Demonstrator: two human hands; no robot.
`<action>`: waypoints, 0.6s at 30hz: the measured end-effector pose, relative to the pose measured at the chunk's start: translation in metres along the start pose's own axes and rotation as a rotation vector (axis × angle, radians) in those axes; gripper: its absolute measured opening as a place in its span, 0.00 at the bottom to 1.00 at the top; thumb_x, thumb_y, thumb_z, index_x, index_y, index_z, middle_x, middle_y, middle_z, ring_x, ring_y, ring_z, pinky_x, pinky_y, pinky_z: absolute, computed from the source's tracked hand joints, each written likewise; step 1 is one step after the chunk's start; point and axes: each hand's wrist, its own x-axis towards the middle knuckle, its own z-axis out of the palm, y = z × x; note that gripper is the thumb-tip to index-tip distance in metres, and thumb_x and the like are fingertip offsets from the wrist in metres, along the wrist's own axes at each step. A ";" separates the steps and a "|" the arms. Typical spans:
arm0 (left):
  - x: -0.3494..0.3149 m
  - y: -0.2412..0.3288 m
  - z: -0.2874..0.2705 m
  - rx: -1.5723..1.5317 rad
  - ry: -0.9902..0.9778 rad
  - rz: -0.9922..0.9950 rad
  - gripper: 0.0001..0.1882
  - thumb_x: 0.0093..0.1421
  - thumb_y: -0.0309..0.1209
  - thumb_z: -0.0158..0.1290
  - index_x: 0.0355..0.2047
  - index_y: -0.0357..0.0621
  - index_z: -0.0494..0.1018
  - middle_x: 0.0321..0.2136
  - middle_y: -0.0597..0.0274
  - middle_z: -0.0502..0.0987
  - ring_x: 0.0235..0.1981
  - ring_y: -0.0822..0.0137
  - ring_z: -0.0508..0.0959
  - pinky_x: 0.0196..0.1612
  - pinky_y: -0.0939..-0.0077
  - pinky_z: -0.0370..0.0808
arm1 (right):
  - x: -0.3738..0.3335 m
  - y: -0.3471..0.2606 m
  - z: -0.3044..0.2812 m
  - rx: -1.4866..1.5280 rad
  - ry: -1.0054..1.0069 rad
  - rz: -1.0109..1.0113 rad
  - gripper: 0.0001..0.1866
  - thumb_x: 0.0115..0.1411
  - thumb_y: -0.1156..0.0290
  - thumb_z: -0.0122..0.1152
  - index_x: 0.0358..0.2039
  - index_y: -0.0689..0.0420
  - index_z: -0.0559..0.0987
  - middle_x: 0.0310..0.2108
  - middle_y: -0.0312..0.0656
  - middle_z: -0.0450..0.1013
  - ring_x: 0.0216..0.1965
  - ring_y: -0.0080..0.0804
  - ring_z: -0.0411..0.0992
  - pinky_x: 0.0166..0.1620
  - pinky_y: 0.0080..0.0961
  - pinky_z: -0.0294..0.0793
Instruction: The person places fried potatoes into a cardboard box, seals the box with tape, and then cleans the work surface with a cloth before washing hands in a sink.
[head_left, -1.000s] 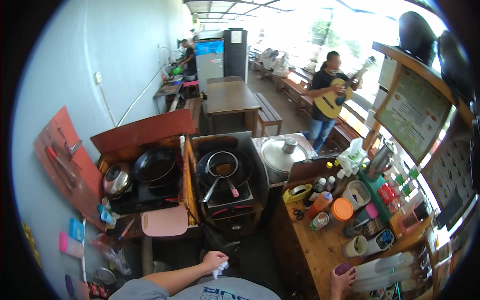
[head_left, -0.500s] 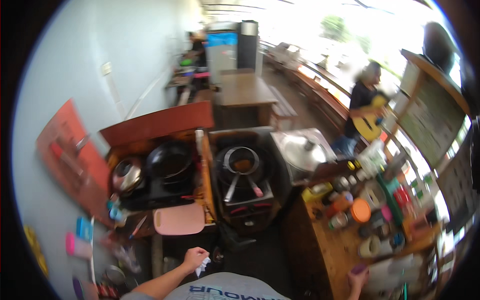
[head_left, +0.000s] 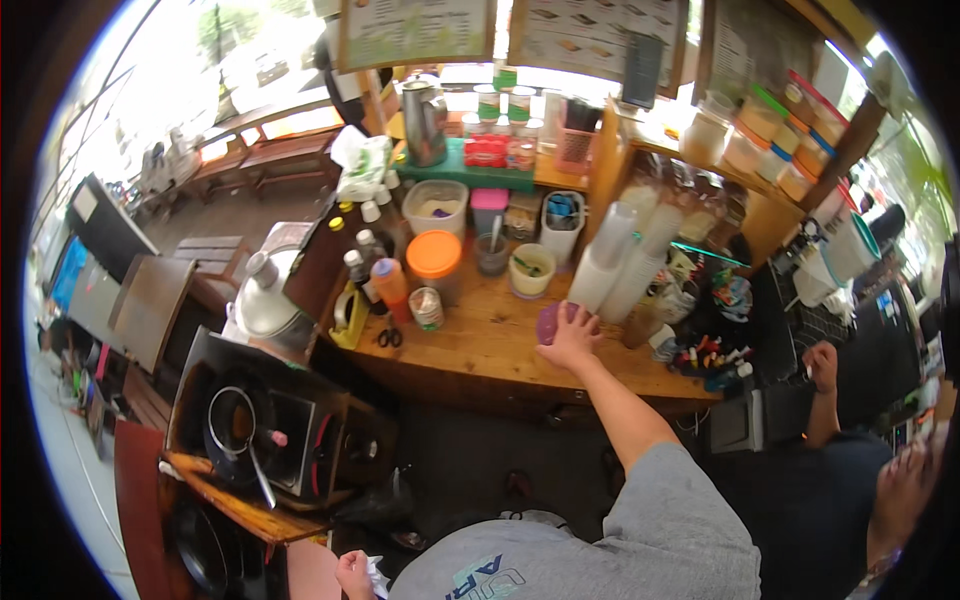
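View's swung, contact now central: right hand (head_left: 574,338) spread on purple item (head_left: 547,322) beside cups (head_left: 605,265). Left hand (head_left: 352,573) pinches cloth (head_left: 377,578), possibly tissue.

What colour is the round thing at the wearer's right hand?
Purple: the round thing at the right hand shows best in the head view.

Head-worn fisheye view, facing down, near the wooden counter (head_left: 480,352)

Stacked cups (head_left: 605,262) on counter (head_left: 470,358), round object (head_left: 547,323) before them, scissors (head_left: 389,338) before bottles (head_left: 358,275), stove (head_left: 308,432) left of counter.
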 end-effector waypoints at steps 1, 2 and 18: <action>0.000 0.014 0.012 0.048 -0.017 0.051 0.07 0.61 0.27 0.59 0.36 0.35 0.76 0.29 0.63 0.78 0.30 0.74 0.75 0.34 0.79 0.73 | 0.001 0.000 0.000 -0.015 -0.017 -0.021 0.63 0.44 0.41 0.69 0.74 0.46 0.44 0.72 0.57 0.41 0.70 0.68 0.43 0.62 0.71 0.52; 0.005 0.025 0.026 0.052 -0.030 0.053 0.07 0.61 0.27 0.59 0.36 0.35 0.76 0.29 0.63 0.78 0.30 0.74 0.75 0.34 0.79 0.73 | 0.004 0.003 -0.001 -0.030 -0.035 -0.044 0.63 0.44 0.40 0.68 0.74 0.46 0.44 0.73 0.56 0.40 0.70 0.68 0.42 0.63 0.70 0.52; 0.006 0.063 0.091 0.216 -0.032 0.109 0.10 0.58 0.31 0.61 0.33 0.36 0.80 0.28 0.59 0.82 0.30 0.71 0.80 0.37 0.75 0.76 | 0.004 -0.014 0.004 0.020 0.068 -0.264 0.62 0.40 0.42 0.74 0.71 0.45 0.50 0.71 0.47 0.45 0.71 0.60 0.41 0.63 0.72 0.53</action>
